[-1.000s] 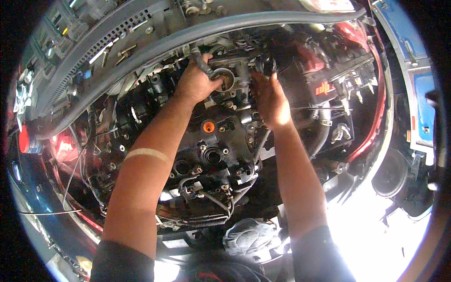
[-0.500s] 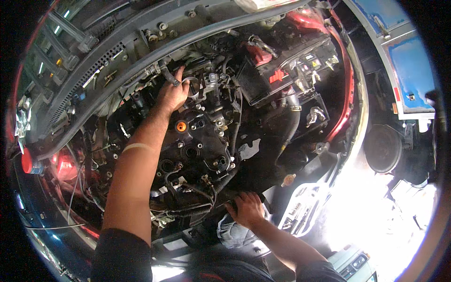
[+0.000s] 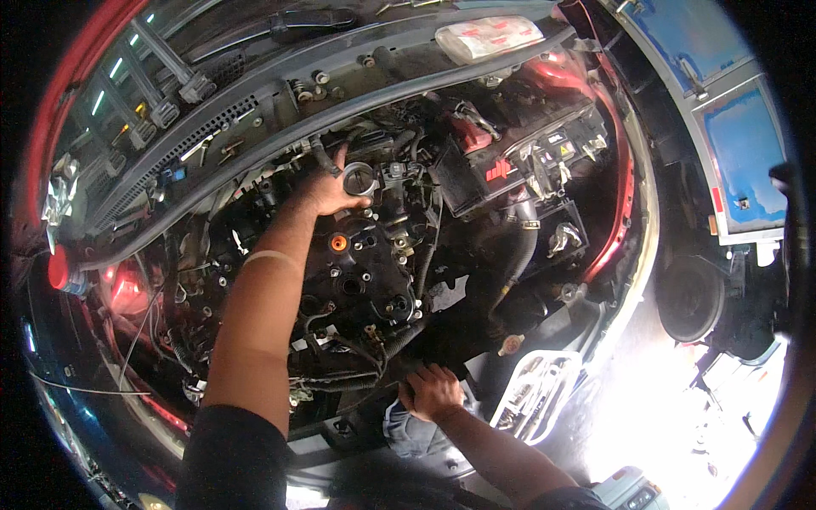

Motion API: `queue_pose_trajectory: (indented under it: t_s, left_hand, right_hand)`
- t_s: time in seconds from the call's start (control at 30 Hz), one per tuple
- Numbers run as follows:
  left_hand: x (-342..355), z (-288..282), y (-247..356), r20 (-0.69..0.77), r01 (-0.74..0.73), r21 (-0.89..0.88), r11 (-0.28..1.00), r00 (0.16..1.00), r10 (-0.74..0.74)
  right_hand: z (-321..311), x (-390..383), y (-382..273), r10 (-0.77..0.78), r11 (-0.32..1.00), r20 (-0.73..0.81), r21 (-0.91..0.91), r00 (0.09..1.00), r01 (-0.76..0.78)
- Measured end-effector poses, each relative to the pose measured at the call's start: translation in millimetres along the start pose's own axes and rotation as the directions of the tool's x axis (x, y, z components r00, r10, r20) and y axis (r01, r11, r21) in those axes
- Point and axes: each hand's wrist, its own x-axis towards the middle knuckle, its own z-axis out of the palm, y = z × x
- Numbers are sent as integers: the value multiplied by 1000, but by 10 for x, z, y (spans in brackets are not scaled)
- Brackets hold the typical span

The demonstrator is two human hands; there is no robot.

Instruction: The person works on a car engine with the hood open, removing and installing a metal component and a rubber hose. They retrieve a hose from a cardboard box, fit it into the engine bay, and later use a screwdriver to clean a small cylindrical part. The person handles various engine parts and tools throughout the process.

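Note:
My left hand (image 3: 338, 183) grips around the round metal throttle housing (image 3: 359, 182) at the back of the engine, beside a black hose (image 3: 322, 153). Below it on the black engine cover (image 3: 357, 268) sits an orange ring (image 3: 338, 244) among bolts and holes. My right hand (image 3: 433, 390) is at the front edge of the engine bay, fingers curled over something dark I cannot make out, just above a wadded grey cloth (image 3: 406, 432).
A battery (image 3: 506, 161) sits at the back right. A white tray of tools (image 3: 531, 395) lies at the front right, and a padded white roll (image 3: 489, 38) near the windscreen. A blue-panelled metal cabinet (image 3: 735, 170) and a red-capped container (image 3: 59, 270) are at the sides.
My right hand has moved from the back of the engine down to the front edge. My left hand stays at the throttle housing, its grip shifted lower around it. The view has shifted.

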Motion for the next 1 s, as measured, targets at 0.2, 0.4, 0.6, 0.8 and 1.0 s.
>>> queue_pose_trajectory:
  t_s: [0.2, 0.4, 0.6, 0.8, 1.0]
  left_hand:
    - [76, 240, -158, -153, -127, -261, 957, 984, 89]
    - [150, 275, -221, -156, -116, -216, 970, 984, 83]
    - [216, 334, -254, -197, -140, -176, 974, 975, 104]
    - [182, 314, -245, -225, -130, -151, 980, 970, 94]
    - [135, 263, -188, -165, -88, -259, 962, 985, 46]
  right_hand:
    - [-11, 17, -28, 69, 997, 153, -55, 986, -61]
    - [57, -30, -5, 13, 998, -57, -59, 998, -16]
    - [31, -30, -16, 60, 998, -10, -27, 998, -60]
    - [26, -15, -45, 20, 999, -127, -36, 992, -25]
    - [57, -26, -4, 75, 997, -36, -25, 997, -76]
